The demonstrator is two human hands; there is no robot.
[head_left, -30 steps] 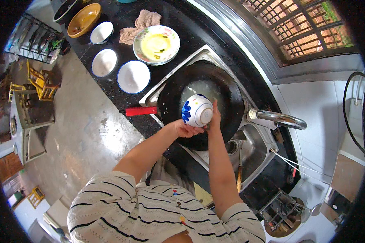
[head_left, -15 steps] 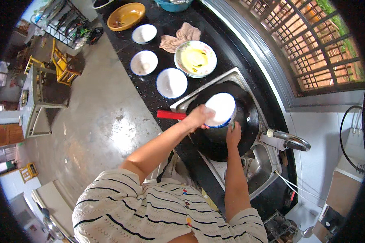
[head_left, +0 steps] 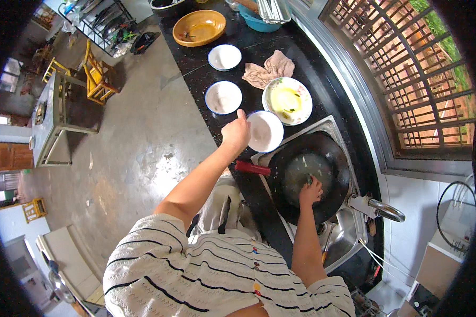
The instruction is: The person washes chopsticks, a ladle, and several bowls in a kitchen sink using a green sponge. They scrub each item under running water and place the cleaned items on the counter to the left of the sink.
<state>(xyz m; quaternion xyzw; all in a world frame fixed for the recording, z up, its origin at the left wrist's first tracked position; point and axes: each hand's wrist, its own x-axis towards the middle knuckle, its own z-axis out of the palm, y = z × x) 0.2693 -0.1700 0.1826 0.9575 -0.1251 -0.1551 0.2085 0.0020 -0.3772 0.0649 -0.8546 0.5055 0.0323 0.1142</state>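
Observation:
My left hand [head_left: 237, 132] is at the left rim of a white bowl [head_left: 265, 131] with a blue edge, thumb up and fingers closed against it; the fingertips are hidden. The bowl is at the counter's edge, beside a floral dish [head_left: 287, 101] holding yellowish liquid and dark green bits. A black wok [head_left: 330, 158] with a red handle [head_left: 253, 168] rests over the sink, with cloudy water and pale bits inside. Inside the wok, my right hand [head_left: 311, 191] is closed on a small dark greenish thing I cannot make out.
Two more white bowls [head_left: 223, 98] stand farther along the black counter, near a crumpled pinkish cloth [head_left: 269, 70]. Beyond are a brown basin [head_left: 199, 28] and a blue basin [head_left: 260, 22]. The faucet [head_left: 386, 209] juts over the metal sink [head_left: 349, 235] on the right.
My left hand has carried a white bowl from over the wok to the bowl at the counter's edge. My right hand has lowered into the wok. The view has shifted.

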